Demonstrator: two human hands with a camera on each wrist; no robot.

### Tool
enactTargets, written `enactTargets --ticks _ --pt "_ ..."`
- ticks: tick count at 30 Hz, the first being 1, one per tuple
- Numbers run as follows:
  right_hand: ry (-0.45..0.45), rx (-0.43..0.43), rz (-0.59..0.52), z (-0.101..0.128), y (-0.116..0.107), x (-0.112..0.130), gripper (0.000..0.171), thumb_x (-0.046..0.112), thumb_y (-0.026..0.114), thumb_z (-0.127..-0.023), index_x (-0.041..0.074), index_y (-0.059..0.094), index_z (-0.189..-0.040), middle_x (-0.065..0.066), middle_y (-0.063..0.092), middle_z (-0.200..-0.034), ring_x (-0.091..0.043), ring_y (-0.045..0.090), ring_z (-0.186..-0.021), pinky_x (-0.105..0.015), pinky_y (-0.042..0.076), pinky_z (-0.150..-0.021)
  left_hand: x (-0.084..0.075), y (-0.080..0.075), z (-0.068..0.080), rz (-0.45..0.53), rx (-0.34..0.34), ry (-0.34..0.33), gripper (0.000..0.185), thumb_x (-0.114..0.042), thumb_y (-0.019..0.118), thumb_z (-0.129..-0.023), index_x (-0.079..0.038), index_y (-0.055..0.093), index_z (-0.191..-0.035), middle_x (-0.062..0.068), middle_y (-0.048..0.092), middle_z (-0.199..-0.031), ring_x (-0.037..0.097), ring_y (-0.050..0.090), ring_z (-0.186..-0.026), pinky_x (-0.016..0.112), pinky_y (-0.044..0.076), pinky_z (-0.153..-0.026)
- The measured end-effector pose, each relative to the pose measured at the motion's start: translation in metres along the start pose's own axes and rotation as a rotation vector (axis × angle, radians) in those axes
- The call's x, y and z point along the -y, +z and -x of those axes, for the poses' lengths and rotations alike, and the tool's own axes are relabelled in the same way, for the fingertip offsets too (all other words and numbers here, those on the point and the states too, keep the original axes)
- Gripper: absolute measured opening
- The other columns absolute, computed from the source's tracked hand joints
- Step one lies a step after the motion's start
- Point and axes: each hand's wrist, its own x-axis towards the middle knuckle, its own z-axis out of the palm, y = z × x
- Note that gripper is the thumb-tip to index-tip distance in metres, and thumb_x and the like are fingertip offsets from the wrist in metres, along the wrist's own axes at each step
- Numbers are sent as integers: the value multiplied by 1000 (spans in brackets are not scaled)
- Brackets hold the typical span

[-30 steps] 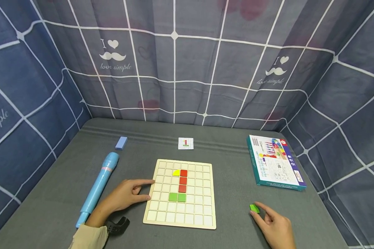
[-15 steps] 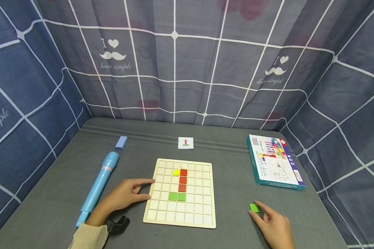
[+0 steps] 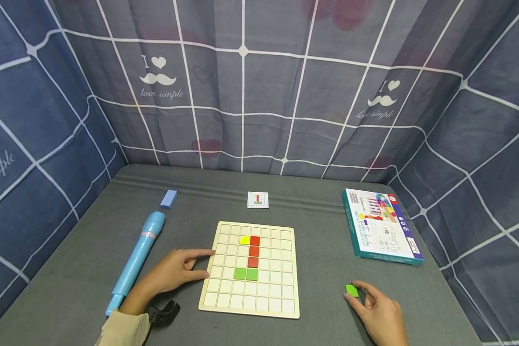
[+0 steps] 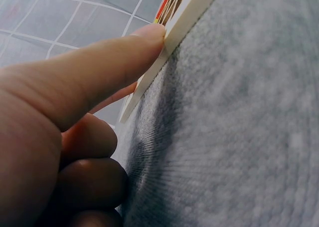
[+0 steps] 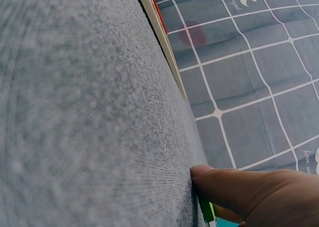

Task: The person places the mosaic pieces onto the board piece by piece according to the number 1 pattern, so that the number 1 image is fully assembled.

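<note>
Grey felt table point(image 3: 320, 230) bore the grid board point(image 3: 225, 307), steadied by the left hand point(image 3: 179, 271); the right hand point(image 3: 378, 312) pinched a green tile point(image 3: 352, 290), ready for lifting boardward.

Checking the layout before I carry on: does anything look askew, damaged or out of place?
Nothing looks damaged or spilled. One flat green square tile lies loose on the grey felt table, right of the pale wooden grid board, under the right hand fingertips. The left hand steadies the board's left edge.
</note>
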Motion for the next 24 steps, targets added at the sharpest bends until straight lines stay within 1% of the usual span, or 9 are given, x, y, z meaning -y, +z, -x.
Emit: enactTargets --ticks 9,12,19,21,24 --pt "-37 -25 3 0 2 0 41 38 88 -81 10 75 -108 6 39 -61 -6 30 -49 -25 27 -48 0 1 0 1 -6 -3 52 -33 83 -87 -20 68 -135 -13 31 -59 1 25 -51 21 27 -50" --pt "-46 -17 15 0 3 1 42 40 88 -81 10 74 -106 6 39 -61 -7 31 -49 -25 28 -48 1 1 0 0 -4 -3 53 -34 83 -87 -20 68 -135 -13 30 -59 1 24 -52 20 27 -51" --pt "-77 0 23 -5 4 4 33 39 88 -82 13 74 -97 7 39 -62 -7 31 -50 -26 29 -49 2 1 -1 5 -2 0 53 -33 84 -86 -19 68 -135 -13 30 -59 1 24 -52 20 27 -51" --pt "-86 4 27 -6 4 4 35 40 88 -81 13 74 -98 7 38 -62 -7 30 -51 -25 28 -49 2 1 -1 5 -3 3 53 -33 84 -86 -19 68 -135 -14 30 -59 1 24 -52 20 27 -51" --pt "-83 24 39 -5 2 3 40 40 88 -81 12 75 -105 7 37 -61 -7 28 -51 -25 26 -49 1 1 -1 9 0 5 53 -33 84 -86 -19 68 -135 -14 30 -59 1 24 -52 20 27 -50"
